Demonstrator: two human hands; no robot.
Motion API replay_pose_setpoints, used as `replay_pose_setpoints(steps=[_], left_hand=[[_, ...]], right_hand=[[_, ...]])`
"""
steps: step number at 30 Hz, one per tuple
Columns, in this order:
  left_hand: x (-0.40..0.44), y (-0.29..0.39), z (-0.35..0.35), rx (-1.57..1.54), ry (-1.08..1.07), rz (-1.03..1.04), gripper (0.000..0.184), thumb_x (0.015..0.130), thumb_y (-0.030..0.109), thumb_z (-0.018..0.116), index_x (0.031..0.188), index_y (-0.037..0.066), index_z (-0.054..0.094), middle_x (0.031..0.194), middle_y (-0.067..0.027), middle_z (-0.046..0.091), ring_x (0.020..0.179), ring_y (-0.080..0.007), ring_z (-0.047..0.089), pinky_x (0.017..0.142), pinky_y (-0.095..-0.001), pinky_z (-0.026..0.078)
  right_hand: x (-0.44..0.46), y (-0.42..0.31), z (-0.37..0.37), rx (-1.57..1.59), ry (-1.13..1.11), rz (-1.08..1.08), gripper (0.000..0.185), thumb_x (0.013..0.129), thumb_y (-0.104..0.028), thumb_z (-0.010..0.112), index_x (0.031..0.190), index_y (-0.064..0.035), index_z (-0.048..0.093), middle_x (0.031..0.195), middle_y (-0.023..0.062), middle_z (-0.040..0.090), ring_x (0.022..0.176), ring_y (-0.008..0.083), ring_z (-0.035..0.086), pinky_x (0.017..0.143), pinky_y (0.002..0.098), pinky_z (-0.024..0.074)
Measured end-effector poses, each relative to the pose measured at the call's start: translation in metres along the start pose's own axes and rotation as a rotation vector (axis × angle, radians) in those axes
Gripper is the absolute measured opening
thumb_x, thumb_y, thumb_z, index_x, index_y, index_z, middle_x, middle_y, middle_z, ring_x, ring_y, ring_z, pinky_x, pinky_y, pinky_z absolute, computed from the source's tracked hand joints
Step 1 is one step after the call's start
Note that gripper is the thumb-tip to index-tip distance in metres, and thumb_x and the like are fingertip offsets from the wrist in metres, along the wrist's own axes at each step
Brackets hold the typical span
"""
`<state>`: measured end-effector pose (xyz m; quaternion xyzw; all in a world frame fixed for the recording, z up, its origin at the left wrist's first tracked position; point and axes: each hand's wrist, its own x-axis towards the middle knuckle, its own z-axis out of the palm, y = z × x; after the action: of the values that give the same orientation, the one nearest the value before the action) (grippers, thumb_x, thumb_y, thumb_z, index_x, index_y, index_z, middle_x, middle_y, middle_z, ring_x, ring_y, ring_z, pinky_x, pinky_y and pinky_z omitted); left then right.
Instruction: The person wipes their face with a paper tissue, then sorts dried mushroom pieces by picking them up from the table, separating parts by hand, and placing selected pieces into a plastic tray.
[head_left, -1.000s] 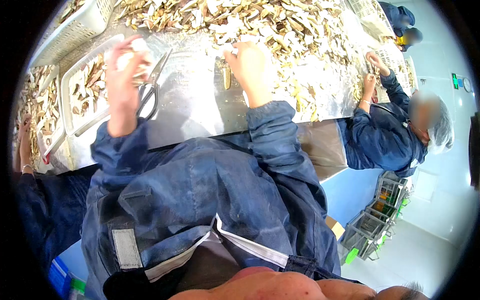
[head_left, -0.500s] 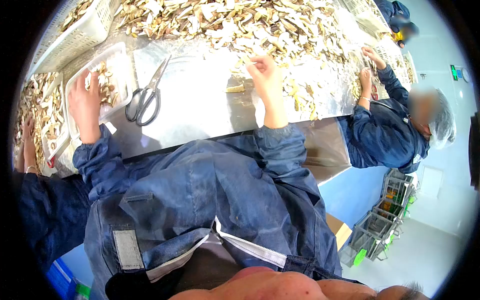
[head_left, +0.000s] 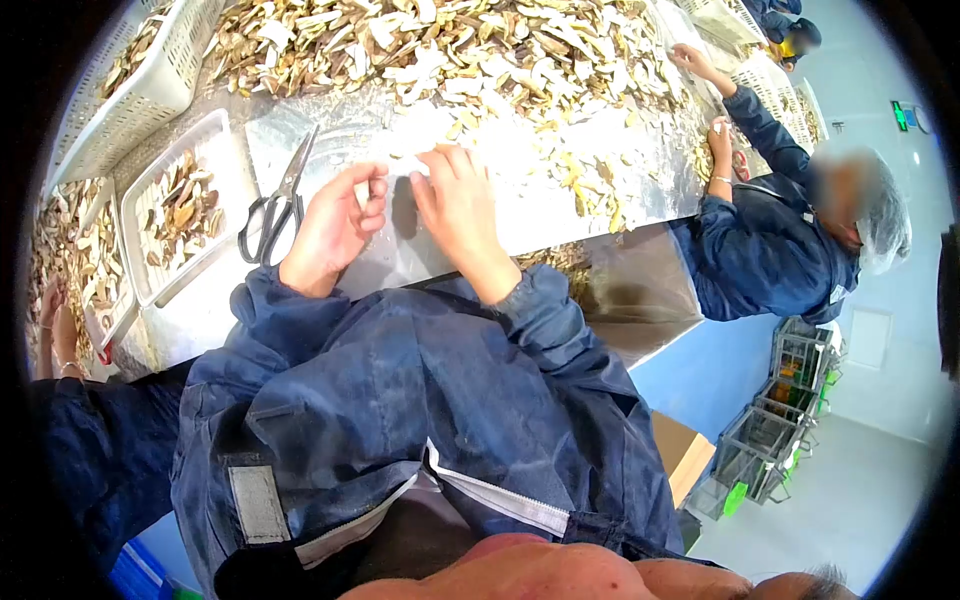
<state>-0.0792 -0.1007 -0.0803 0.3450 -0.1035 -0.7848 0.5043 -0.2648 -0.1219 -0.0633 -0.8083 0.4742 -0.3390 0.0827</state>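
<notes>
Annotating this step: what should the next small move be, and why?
Probably a short forward reach with the right hand to the loose slices: the pile lies just beyond its fingers, and the left hand sits nearer the scissors. Caveat: can't tell whether either grip already holds a piece.

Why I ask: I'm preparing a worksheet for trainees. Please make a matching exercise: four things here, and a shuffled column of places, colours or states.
1. scissors
2. shallow tray
3. hair cover
4. cardboard box

A. worn by a co-worker
B. light brown
C. between the shallow tray and the left hand
D. holding sliced pieces

Pairs: 1-C; 2-D; 3-A; 4-B
</notes>
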Motion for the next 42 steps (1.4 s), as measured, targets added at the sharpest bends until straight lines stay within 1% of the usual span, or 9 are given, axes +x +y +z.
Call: replay_pose_setpoints(steps=[3,16,22,25,28,29,31,40,42], left_hand=[[0.011,0.005,0.018,0.034,-0.007,0.077,0.021,0.1,0.022,0.052,0.109,0.004,0.058,0.081,0.0006,0.053,0.061,-0.0082,0.044,0.049,-0.0213,0.032],[0.052,-0.004,0.029,0.076,-0.246,0.03,0.016,0.1,0.016,0.051,0.109,0.004,0.057,0.079,0.0001,0.051,0.055,-0.005,0.037,0.044,-0.0186,0.026],[0.052,-0.005,0.027,0.095,-0.282,0.019,0.017,0.1,0.016,0.051,0.11,0.003,0.057,0.08,-0.0009,0.052,0.053,-0.0044,0.037,0.045,-0.0178,0.027],[0.052,-0.006,0.026,0.106,-0.282,0.017,0.017,0.1,0.016,0.051,0.111,0.003,0.057,0.081,-0.0013,0.052,0.054,-0.0047,0.038,0.045,-0.018,0.027],[0.052,-0.006,0.025,0.136,-0.279,0.022,0.018,0.1,0.016,0.051,0.111,0.004,0.057,0.081,-0.0016,0.052,0.054,-0.0052,0.039,0.045,-0.0184,0.028],[0.052,-0.006,0.026,0.136,-0.279,0.023,0.018,0.1,0.016,0.052,0.111,0.004,0.057,0.081,-0.0016,0.053,0.054,-0.0054,0.039,0.046,-0.0185,0.028],[0.052,-0.006,0.027,0.131,-0.285,0.015,0.018,0.1,0.017,0.052,0.111,0.004,0.057,0.081,-0.0016,0.053,0.055,-0.0056,0.039,0.046,-0.0187,0.028],[0.054,-0.006,0.025,0.077,-0.298,0.035,0.018,0.099,0.015,0.052,0.111,0.003,0.058,0.083,-0.0028,0.054,0.059,-0.0066,0.042,0.047,-0.0193,0.031],[0.053,-0.006,0.025,0.067,-0.284,0.035,0.018,0.099,0.014,0.052,0.111,0.002,0.058,0.084,-0.0031,0.054,0.059,-0.0068,0.042,0.047,-0.0196,0.031]], right_hand=[[0.008,0.018,0.025,-0.174,0.066,-0.125,0.027,0.083,-0.016,0.066,0.108,-0.007,0.063,0.115,0.008,0.061,0.12,0.0275,0.053,0.104,0.0469,0.0352],[-0.014,0.136,-0.072,-0.59,-0.035,0.028,0.017,0.086,-0.015,0.065,0.102,-0.0096,0.063,0.108,0.006,0.064,0.106,0.0257,0.059,0.095,0.0444,0.0396],[0.046,0.173,-0.068,-0.08,0.201,0.254,0.038,0.085,-0.008,0.062,0.122,-0.0063,0.059,0.117,0.0192,0.059,0.109,0.0373,0.056,0.097,0.048,0.0427],[0.063,0.207,-0.055,-0.382,0.22,0.376,0.048,0.082,-0.005,0.058,0.131,-0.0055,0.054,0.125,0.0259,0.055,0.112,0.0409,0.055,0.1,0.0481,0.0437],[0.074,0.231,-0.048,-0.468,0.162,0.546,0.062,0.076,-0.017,0.08,0.131,-0.0032,0.054,0.128,0.0297,0.054,0.116,0.0463,0.053,0.1,0.0479,0.0445],[0.073,0.236,-0.048,-0.426,0.077,0.55,0.063,0.077,-0.017,0.08,0.132,-0.0034,0.054,0.129,0.0295,0.054,0.117,0.0459,0.053,0.1,0.0477,0.0446],[0.08,0.229,-0.055,-0.346,-0.095,0.555,0.063,0.078,-0.018,0.08,0.133,-0.0038,0.054,0.13,0.0292,0.054,0.119,0.045,0.052,0.1,0.0474,0.0449],[0.042,0.11,-0.044,0.13,-0.178,0.328,0.053,0.087,-0.015,0.065,0.137,-0.0035,0.052,0.133,0.0225,0.056,0.126,0.0387,0.052,0.107,0.0423,0.0411],[0.036,0.1,-0.05,0.091,-0.086,0.288,0.045,0.087,-0.012,0.065,0.13,-0.0034,0.056,0.126,0.0212,0.059,0.116,0.0365,0.058,0.098,0.0425,0.0467]])
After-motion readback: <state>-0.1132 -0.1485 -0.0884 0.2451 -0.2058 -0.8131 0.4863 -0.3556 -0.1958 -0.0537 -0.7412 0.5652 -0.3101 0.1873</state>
